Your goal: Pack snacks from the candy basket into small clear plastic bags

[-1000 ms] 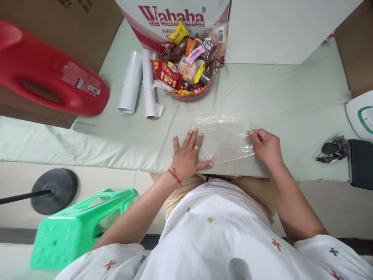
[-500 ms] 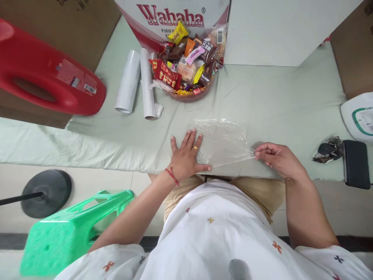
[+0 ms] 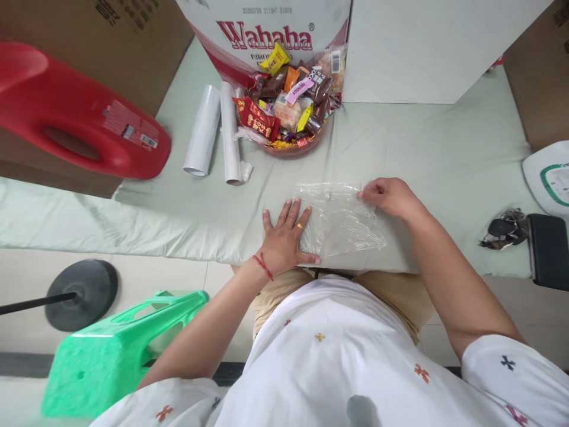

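A thin, crinkled sheet of clear plastic film [image 3: 344,222] lies near the front edge of the table, its outline hard to follow against the pale green cloth. My left hand [image 3: 287,234] presses flat on the film's left side, fingers spread, with a ring and a red wrist string. At the film's far right corner, my right hand [image 3: 384,194] pinches the edge between thumb and fingers. Beyond the film stands a round bowl [image 3: 293,151] heaped with wrapped snacks [image 3: 287,110].
Two white rolls [image 3: 202,130] lie left of the bowl. A red jug [image 3: 89,124] stands farther left, and a Wahaha carton [image 3: 267,15] behind. Keys [image 3: 504,228], a black phone [image 3: 549,250] and a white bottle [image 3: 549,178] sit at right. A green stool [image 3: 98,356] is on the floor.
My right hand has moved from the film's near right corner to its far right corner. The near corner now lies loose. My left hand stays in place on the film.
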`<state>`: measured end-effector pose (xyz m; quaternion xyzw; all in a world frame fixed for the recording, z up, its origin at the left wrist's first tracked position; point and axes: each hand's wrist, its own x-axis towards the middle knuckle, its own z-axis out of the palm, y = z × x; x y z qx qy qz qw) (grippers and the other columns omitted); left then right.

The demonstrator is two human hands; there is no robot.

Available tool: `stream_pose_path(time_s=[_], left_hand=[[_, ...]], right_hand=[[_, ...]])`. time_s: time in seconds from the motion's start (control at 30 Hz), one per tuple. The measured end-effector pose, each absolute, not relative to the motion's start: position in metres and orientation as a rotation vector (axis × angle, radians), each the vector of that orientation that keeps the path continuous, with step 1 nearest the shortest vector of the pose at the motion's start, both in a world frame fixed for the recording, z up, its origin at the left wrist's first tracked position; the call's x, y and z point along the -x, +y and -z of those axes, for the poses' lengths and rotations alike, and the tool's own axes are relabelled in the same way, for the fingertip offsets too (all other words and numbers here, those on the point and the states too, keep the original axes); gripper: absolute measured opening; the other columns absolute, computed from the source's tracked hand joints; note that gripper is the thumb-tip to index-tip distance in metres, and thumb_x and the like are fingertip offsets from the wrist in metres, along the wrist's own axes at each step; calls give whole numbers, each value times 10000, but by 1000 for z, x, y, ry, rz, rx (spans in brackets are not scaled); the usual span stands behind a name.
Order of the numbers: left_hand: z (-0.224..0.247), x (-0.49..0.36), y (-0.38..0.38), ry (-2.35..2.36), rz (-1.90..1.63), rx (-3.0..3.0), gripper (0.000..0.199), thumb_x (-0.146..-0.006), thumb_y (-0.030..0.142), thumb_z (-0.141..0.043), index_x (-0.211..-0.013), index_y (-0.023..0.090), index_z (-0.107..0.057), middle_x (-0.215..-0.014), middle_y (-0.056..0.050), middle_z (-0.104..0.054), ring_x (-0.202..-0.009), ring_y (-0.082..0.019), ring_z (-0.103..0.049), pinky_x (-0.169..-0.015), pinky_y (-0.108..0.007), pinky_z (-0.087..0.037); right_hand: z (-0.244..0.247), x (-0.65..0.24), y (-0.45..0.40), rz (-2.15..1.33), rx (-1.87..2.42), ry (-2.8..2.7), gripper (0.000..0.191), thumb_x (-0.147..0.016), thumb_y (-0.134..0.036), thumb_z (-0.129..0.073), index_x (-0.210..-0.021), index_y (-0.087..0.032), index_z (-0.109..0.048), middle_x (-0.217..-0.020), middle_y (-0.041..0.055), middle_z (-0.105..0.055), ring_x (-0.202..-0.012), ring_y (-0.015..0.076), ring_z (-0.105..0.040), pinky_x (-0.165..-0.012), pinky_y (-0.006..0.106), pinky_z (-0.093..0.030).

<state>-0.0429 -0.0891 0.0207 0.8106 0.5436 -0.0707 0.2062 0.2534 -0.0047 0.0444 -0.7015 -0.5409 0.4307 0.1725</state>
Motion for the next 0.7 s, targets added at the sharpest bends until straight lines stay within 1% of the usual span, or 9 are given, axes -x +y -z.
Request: stream_pose_path(time_s=[0.1, 0.17, 0.23, 0.3, 0.4, 0.47, 0.53, 0.6, 0.7], left_hand=[[-21, 43, -88, 1509, 191, -2248, 1289, -696, 819, -722, -1693, 229, -158, -1759, -204, -28, -1622, -461, -39, -1194, -770, 66], [-20, 43, -88, 1513, 193, -2235, 1305, -683, 816, -736, -1693, 227, -157, -1758, -206, -15, -1623, -456, -36, -1186, -781, 71], [-20, 42, -88, 1522, 194, -2227, 1322, -671, 809, -752, -1692, 218, -157, -1755, -213, -2, -1624, -456, -35, -1179, -791, 69], [-19, 42, -87, 1532, 189, -2223, 1337, -661, 805, -764, -1692, 206, -158, -1752, -223, 8, -1621, -464, -36, -1175, -800, 59], [-18, 42, -87, 1531, 179, -2219, 1363, -638, 801, -783, -1692, 202, -159, -1751, -231, 13, -1619, -473, -37, -1179, -799, 47], [-18, 42, -87, 1531, 166, -2218, 1376, -628, 797, -792, -1693, 208, -151, -1752, -230, 12, -1620, -471, -34, -1183, -792, 47], [-16, 43, -87, 1535, 156, -2218, 1384, -625, 793, -797, -1695, 211, -139, -1752, -230, 14, -1620, -471, -30, -1185, -790, 47], [-16, 43, -87, 1538, 158, -2218, 1389, -623, 790, -800, -1696, 213, -133, -1752, -232, 19, -1619, -475, -27, -1183, -791, 45], [-15, 42, -87, 1538, 161, -2222, 1380, -634, 787, -797, -1695, 209, -133, -1749, -240, 23, -1616, -481, -32, -1178, -797, 40]], right_hand=[[-42, -246, 14, -1325, 1777, -1350, 151, -780, -222, -823, -804, -158, -689, -729, 5, -662, -648, 96, -498, -618, 266, -395], [-40, -248, 21, -1262, 1729, -1262, 142, -804, -219, -798, -800, -164, -668, -720, -1, -651, -627, 81, -471, -605, 258, -384], [-39, -253, 20, -1199, 1758, -1216, 157, -848, -288, -767, -823, -180, -656, -724, 1, -656, -579, 79, -424, -558, 266, -345], [-41, -258, 11, -1178, 1825, -1209, 222, -887, -401, -728, -866, -192, -659, -773, 23, -702, -559, 91, -421, -539, 279, -330], [-45, -264, -19, -1203, 1947, -1290, 382, -835, -547, -759, -1002, -210, -695, -856, 48, -757, -642, 141, -550, -592, 292, -400], [-46, -269, -43, -1273, 1970, -1345, 516, -739, -552, -838, -1101, -213, -695, -853, 50, -758, -736, 183, -629, -652, 306, -453], [-44, -274, -66, -1377, 1940, -1368, 613, -667, -509, -887, -1160, -213, -676, -807, 30, -736, -761, 201, -652, -679, 315, -478], [-41, -278, -84, -1478, 1893, -1375, 579, -644, -469, -890, -1121, -216, -681, -749, -1, -698, -716, 188, -631, -663, 310, -475], [-39, -283, -102, -1558, 1846, -1348, 409, -644, -462, -866, -927, -211, -709, -708, -16, -648, -674, 161, -583, -635, 292, -453]])
